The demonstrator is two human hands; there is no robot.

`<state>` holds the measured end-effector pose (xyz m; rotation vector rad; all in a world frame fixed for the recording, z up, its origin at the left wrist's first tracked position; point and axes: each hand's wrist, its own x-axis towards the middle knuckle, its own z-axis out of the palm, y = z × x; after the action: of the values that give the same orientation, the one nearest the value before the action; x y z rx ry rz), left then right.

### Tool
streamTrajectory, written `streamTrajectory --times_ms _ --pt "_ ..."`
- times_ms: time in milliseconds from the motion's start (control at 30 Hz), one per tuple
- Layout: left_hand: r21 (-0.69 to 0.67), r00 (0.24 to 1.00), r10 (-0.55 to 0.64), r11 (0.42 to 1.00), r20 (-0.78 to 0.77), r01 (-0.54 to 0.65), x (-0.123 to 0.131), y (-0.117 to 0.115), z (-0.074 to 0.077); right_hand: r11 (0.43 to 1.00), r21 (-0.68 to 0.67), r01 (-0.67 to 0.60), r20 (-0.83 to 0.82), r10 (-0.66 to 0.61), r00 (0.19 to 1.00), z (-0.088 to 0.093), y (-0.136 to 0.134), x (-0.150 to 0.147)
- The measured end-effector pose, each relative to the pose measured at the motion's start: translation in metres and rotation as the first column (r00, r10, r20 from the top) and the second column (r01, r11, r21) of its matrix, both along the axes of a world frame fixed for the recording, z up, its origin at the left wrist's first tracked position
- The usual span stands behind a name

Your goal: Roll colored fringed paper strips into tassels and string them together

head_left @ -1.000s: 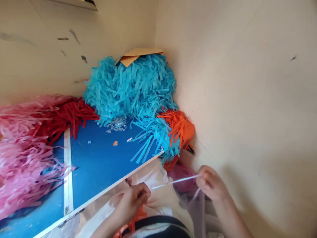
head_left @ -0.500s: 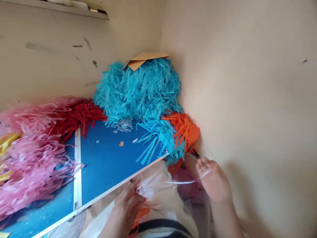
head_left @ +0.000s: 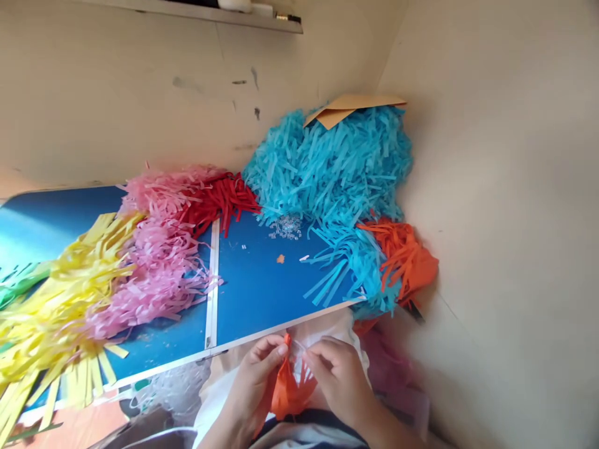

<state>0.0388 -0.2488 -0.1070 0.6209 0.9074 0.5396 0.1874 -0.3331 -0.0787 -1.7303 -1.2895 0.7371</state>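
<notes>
Lower centre: my left hand (head_left: 257,368) pinches an orange tassel (head_left: 292,396), my right hand (head_left: 339,374) a thin white strip (head_left: 299,345), with blue fringe (head_left: 332,168) heaped above centre and yellow fringe (head_left: 75,293) at left.

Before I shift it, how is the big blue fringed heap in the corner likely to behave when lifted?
The blue heap will probably flop, since its thin strips hang loose. It is likely light for its bulk, looking like airy, papery fringe. The tan sheet lying on top may slide off if the heap tilts.
</notes>
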Motion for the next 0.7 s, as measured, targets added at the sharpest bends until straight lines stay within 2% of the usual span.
streamTrajectory --times_ms 133,333,600,700 --pt "-0.094 0.994 0.023 0.995 0.103 -0.013 -0.002 -0.001 -0.002 0.999 -0.036 -0.036 0.006 0.036 0.999 -0.004 0.007 -0.003" --pt "-0.014 1.0 -0.01 1.0 0.025 0.011 -0.005 -0.001 -0.003 0.997 -0.065 -0.047 0.003 0.047 0.999 -0.003 0.008 -0.007" --pt "0.008 1.0 -0.009 1.0 0.004 0.009 -0.007 -0.005 -0.003 0.997 -0.064 -0.043 0.022 0.045 0.999 -0.001 0.003 -0.011" --pt "0.075 0.997 -0.045 0.996 -0.063 0.05 -0.006 -0.006 -0.001 0.996 -0.064 -0.058 0.021 0.06 0.998 -0.002 0.002 -0.01"
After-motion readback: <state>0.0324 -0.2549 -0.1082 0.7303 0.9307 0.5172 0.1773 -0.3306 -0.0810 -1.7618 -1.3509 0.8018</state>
